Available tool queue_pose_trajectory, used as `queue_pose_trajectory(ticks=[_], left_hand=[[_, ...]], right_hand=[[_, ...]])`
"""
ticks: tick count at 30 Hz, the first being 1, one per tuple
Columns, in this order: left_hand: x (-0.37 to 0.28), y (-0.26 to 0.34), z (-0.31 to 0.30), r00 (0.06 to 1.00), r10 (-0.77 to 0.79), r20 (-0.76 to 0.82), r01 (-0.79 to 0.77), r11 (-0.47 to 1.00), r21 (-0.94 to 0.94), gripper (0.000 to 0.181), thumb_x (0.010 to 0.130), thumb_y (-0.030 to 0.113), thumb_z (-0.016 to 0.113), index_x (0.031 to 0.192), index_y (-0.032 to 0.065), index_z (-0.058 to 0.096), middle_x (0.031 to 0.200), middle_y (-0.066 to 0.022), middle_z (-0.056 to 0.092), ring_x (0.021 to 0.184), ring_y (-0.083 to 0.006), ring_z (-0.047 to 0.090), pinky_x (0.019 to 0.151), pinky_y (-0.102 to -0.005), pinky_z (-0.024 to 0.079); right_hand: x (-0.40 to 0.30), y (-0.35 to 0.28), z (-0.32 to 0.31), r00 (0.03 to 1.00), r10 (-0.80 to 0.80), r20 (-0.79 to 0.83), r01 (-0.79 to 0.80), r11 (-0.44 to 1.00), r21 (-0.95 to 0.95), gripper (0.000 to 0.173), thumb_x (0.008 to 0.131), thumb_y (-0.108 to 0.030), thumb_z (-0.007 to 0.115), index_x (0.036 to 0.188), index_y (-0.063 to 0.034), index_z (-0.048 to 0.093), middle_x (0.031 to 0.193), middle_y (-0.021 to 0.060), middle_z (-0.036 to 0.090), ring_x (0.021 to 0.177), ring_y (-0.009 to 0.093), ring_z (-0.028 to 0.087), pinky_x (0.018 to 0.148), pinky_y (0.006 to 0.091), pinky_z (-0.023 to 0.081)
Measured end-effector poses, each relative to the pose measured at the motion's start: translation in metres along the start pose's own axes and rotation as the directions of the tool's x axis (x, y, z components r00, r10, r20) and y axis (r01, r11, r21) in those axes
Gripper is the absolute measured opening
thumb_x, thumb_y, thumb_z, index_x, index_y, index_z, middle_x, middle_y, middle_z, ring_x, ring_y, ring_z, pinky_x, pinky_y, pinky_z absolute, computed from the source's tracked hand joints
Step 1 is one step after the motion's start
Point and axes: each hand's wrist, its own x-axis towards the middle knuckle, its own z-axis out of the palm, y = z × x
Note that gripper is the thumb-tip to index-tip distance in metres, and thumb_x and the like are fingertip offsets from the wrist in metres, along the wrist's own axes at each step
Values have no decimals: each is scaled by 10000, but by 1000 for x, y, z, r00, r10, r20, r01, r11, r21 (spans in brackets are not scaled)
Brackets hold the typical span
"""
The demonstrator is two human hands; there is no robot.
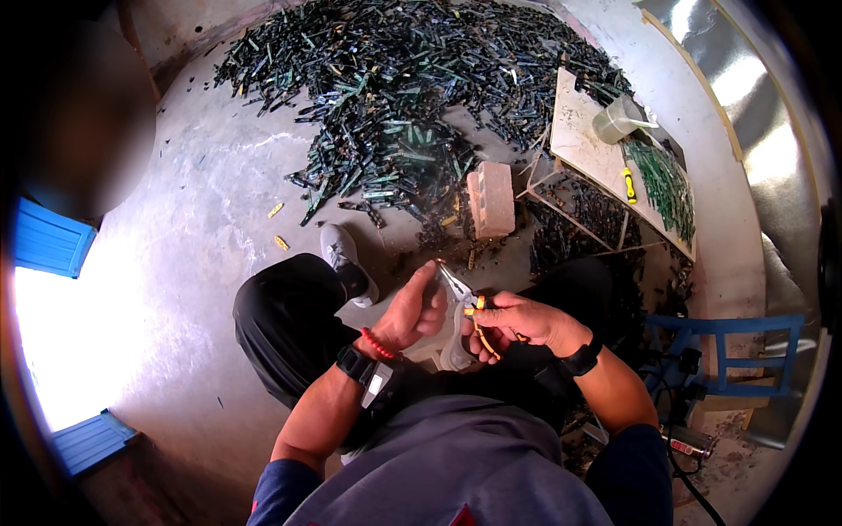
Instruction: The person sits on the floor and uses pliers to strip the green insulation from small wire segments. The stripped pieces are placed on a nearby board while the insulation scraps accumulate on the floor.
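My right hand (pixel 510 323) grips needle-nose pliers (pixel 462 288) by their orange and black handles, with the jaws pointing up and left. At the jaw tips is a small copper-coloured piece (pixel 440 261), pinched between the thumb and finger of my left hand (pixel 416 304). That piece is too small to make out fully. Below the pliers, between my legs, a translucent plastic container (pixel 455 352) is partly hidden by my right hand. Ahead of my hands a large heap of narrow dark and green strips (pixel 395 125), resembling circuit boards, covers the floor.
A pinkish brick block (pixel 495 200) stands beyond my hands. On the low table (pixel 579 125) at right are a translucent jug (pixel 615 121), a yellow-handled tool (pixel 629 185) and green strips (pixel 661 187). Nearer are a blue chair frame (pixel 723 358) and a black cable (pixel 691 490).
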Motion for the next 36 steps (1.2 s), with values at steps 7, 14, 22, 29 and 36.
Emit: queue_pose_trajectory(ticks=[7, 14, 22, 29, 36], left_hand=[[-2, 2, 3, 1000, -12, 5, 12, 1000, -5, 570, 956, 575, 330, 623, 116, 387, 510, 40, 253, 403, -91, 194, 386, -249, 152], [0, 0, 0, 999, -21, 29, 21, 1000, -4, 579, 948, 588, 336, 629, 109, 392, 502, 34, 268, 393, -90, 201, 377, -244, 162], [-1, 0, 3, 1000, -5, 18, 5, 1000, 6, 577, 951, 584, 338, 631, 107, 395, 509, 37, 263, 399, -86, 197, 377, -242, 158], [-3, 1, 5, 1000, -8, 9, 8, 1000, 1, 562, 957, 566, 348, 616, 121, 390, 529, 52, 245, 424, -87, 193, 407, -250, 142], [-2, 0, 4, 1000, -2, -19, 2, 1000, 17, 572, 950, 581, 350, 613, 120, 386, 529, 47, 249, 424, -90, 196, 408, -255, 141]], right_hand=[[-4, 4, -3, 1000, 10, 20, -11, 999, 44, 354, 960, -325, 542, 1067, 13, 555, 865, 126, 650, 745, 208, 656, 631, 329, 541], [-8, 4, 3, 998, -60, 21, 59, 997, 45, 338, 965, -306, 537, 1085, 10, 542, 880, 131, 647, 754, 217, 655, 649, 327, 541], [-4, 4, 1, 999, -8, 45, 6, 1000, 31, 347, 956, -313, 552, 1092, 6, 539, 890, 128, 647, 763, 220, 656, 647, 332, 540], [-3, 6, 0, 999, -16, 40, 16, 1000, 24, 348, 953, -313, 558, 1094, 5, 541, 894, 132, 648, 765, 219, 657, 653, 335, 540], [0, 10, -2, 999, -12, 40, 7, 992, 123, 353, 956, -317, 547, 1097, 7, 547, 880, 140, 641, 748, 225, 653, 657, 340, 543]])
